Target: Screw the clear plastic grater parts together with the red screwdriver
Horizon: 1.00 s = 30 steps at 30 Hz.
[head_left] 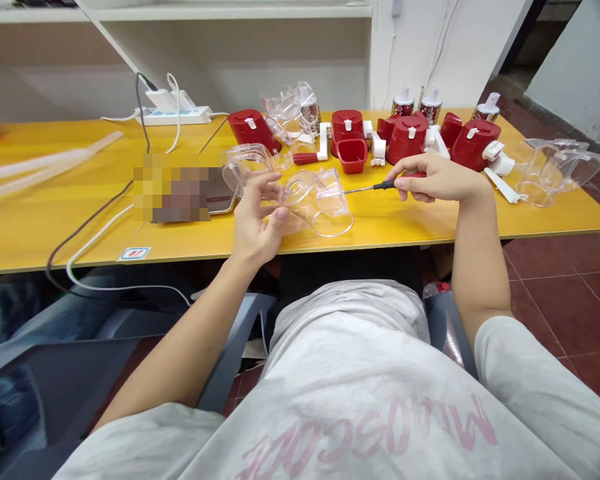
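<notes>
My left hand [259, 220] is closed on the left end of a clear plastic housing [334, 223], which lies on its side at the table's front edge. A round tube and a wide, curved opening show in the housing. My right hand [437, 179] grips a screwdriver [384, 185] with a black and red handle. Its thin shaft points left, and the tip meets the right side of the housing; whether a screw sits there is too small to tell. Just behind my left fingers lies another clear plastic housing [247, 159].
Several red plastic bodies [347, 127] with white parts stand along the back of the yellow table [190, 243], with metal drums [403, 103] behind. More clear housings [555, 167] lie at the right. A phone [221, 190], cables [87, 213] and a power strip [177, 117] are at left.
</notes>
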Tool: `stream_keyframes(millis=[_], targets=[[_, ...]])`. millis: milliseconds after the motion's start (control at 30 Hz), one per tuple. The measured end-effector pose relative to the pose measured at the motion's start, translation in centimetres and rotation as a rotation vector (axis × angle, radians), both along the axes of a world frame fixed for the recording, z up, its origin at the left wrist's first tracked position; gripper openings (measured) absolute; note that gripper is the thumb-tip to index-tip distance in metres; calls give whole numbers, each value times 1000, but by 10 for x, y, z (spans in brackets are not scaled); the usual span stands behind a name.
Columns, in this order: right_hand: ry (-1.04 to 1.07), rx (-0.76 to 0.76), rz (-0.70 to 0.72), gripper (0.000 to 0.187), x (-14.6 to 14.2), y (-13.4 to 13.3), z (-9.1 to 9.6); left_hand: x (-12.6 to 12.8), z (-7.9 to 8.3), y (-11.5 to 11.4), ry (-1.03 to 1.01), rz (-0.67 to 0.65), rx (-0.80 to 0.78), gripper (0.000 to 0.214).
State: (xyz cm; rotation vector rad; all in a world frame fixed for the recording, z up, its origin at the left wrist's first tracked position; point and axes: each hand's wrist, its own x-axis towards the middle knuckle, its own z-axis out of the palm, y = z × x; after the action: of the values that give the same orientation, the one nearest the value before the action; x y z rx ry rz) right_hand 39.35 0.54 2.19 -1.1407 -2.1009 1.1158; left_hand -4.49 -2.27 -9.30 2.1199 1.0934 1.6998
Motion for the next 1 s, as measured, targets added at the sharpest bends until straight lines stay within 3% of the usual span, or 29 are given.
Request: stream_keyframes(millis=[100,333,500,733,1000], targets=[[-68,13,-72,45,-1,6,-4,0,0,-1,11,-35,-91,107],[-55,164,-125,36,2,17,-11,-3,-3,6,1,-103,-149,100],[25,202,-205,42,8,25,-19,-7,-3,7,14,-186,-201,100],[-187,171,-95,34,17,24,-12,-9,8,3,76,-244,-239,109],[-260,102,-75,71,17,19,-7,-9,1,2,110,-254,-171,107]])
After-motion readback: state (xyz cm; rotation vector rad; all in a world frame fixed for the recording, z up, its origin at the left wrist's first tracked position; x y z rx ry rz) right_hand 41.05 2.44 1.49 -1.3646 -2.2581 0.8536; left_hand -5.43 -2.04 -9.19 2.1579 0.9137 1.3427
